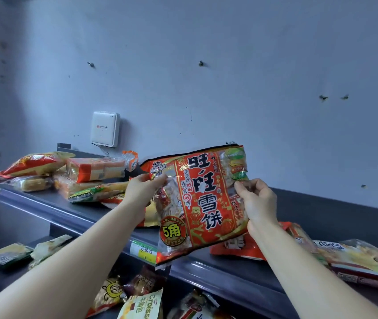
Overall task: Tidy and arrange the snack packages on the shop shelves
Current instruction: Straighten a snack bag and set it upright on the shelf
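Note:
A big red rice-cracker bag (pixel 200 203) with black Chinese lettering is held upright, slightly tilted, above the top shelf (pixel 321 210). My left hand (pixel 143 188) grips its left edge near the top. My right hand (pixel 258 200) pinches its right edge. Behind the left hand a pile of red, orange and green snack packages (pixel 91 171) lies untidily on the shelf. More red and clear packages (pixel 349 261) lie flat at the shelf's right end, partly behind my right forearm.
A white wall box (pixel 105 128) hangs above the shelf's left part. The shelf's front rail carries price labels (pixel 143 249). On the lower shelf lie several loose packets, among them a croissant pack (pixel 142 305) and clear bags (pixel 8 253) at the left.

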